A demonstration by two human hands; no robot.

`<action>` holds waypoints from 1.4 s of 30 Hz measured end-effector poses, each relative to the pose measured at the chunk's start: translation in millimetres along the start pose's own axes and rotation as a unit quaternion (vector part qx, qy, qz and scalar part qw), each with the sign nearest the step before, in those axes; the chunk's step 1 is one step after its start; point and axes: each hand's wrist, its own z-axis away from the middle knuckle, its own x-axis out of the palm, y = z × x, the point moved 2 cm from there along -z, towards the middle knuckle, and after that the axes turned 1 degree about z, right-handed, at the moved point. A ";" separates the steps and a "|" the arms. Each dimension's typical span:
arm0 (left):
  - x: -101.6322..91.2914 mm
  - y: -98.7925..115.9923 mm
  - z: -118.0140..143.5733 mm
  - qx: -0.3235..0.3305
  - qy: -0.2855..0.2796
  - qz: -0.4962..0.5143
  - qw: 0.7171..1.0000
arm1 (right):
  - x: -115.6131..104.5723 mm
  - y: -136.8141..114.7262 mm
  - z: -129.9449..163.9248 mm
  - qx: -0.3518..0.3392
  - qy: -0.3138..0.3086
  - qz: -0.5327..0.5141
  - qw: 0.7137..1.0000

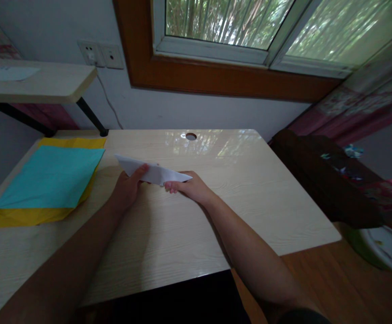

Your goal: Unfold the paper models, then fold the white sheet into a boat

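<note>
A folded sheet of white paper (155, 172), long and narrow with pointed ends, is held between my two hands above the desk (189, 234). My left hand (130, 182) grips its lower left part, thumb lying across the front face. At the right end, my right hand (189, 184) pinches the lower edge, with fingertips showing in front of the desk surface. The fingers behind the paper are mostly hidden.
On the desk's left lie a turquoise sheet (52, 175) and a yellow sheet (23, 218) beneath it. A raised shelf (60, 92) on black legs stands behind them. The desk has a round cable hole (191, 136) near the wall. A white cable (110, 99) hangs from the socket.
</note>
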 end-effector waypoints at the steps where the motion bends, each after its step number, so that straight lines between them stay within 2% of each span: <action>1: 1.3 2.1 0.4 0.000 0.001 0.010 1.000 | -0.1 0.2 0.0 0.000 0.001 0.000 1.000; 8: 6.0 15.3 4.4 0.004 0.023 0.046 0.999 | -1.1 6.3 -1.3 -0.002 0.015 -0.029 0.999; 15: -2.8 18.6 -3.1 0.033 0.067 0.069 0.995 | -3.3 11.2 -1.5 -0.028 0.000 -0.011 1.000; 22: -8.3 18.9 -9.1 0.053 0.102 0.076 0.990 | -1.2 11.3 -2.7 -0.018 0.005 -0.018 1.000; 36: -11.1 20.4 -11.2 0.040 0.137 0.125 0.982 | -2.7 14.5 -3.9 -0.010 0.022 -0.017 1.000; 42: -13.0 19.1 -12.7 0.049 0.133 0.133 0.981 | -3.1 20.9 -5.4 -0.003 0.032 -0.015 0.999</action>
